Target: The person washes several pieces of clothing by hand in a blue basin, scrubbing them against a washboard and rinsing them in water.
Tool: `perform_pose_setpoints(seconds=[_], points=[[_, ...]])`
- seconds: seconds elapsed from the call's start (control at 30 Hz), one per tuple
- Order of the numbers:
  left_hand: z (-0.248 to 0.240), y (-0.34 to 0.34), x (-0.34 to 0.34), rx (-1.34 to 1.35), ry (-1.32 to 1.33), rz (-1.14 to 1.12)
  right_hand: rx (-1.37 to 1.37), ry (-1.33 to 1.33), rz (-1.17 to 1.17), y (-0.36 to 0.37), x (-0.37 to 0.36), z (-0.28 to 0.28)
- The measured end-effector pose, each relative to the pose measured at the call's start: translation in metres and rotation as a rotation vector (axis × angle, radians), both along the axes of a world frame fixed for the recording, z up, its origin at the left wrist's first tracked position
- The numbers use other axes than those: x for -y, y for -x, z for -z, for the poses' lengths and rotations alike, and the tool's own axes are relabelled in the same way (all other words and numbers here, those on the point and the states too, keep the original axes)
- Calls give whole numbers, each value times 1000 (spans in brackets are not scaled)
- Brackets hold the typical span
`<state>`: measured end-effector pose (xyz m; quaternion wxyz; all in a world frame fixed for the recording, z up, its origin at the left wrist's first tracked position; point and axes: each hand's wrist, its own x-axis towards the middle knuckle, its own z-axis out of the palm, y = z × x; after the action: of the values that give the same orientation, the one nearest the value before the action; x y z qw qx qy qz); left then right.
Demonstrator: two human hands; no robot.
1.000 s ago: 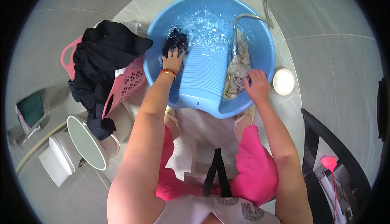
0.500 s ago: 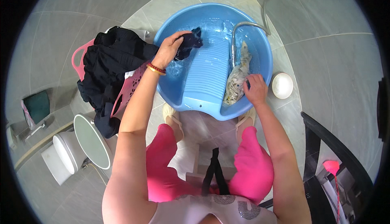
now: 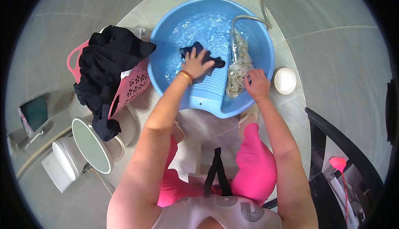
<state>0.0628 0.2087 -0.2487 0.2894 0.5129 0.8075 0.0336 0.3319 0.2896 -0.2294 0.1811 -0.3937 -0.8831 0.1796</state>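
My left hand [image 3: 197, 66] lies with spread fingers on a wet dark navy cloth [image 3: 218, 62] on the ribbed washboard [image 3: 210, 86] of a round blue basin [image 3: 269, 48]. Part of the cloth is covered by the hand. Over the basin's right inner side, my right hand [image 3: 258, 83] rests with its fingers apart and slightly bent, beside a wet pale patterned cloth [image 3: 240, 71]. Whether its fingertips touch this cloth is hard to tell. Water fills the far part of the basin. A metal shower hose [image 3: 249, 17] hangs over the far right rim into it.
A pink basket [image 3: 131, 83] heaped with black clothes [image 3: 112, 54] stands left of the basin. Right of it sits a small white bowl [image 3: 285, 80]. A white bucket with a greenish lid [image 3: 92, 145] stands at lower left, a black rack [image 3: 345, 142] at lower right.
My left hand has brought the dark cloth from the basin's left side onto the washboard, and its fingers have spread out. My right hand stays near the right rim.
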Motion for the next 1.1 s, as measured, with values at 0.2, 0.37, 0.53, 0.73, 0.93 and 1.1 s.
perform_pose_setpoints(seconds=[0.2,0.37,0.53,0.73,0.93,1.1], points=[[-13,-113,24,-93,-53,442,51,9,13,-16,-2,-1],[0,-60,-7,-167,-33,160,58,46,-32,-3,-1,-4],[-3,-99,16,-136,-106,258,87,-11,-3,-20,-5,4],[-7,-67,4,-199,16,143,157,89,21,-15,-1,2],[-32,-79,49,-149,31,218,239,132,-24,-4,-3,-14],[-62,-100,73,-256,-207,193,-92,26,168,-44,-30,1]])
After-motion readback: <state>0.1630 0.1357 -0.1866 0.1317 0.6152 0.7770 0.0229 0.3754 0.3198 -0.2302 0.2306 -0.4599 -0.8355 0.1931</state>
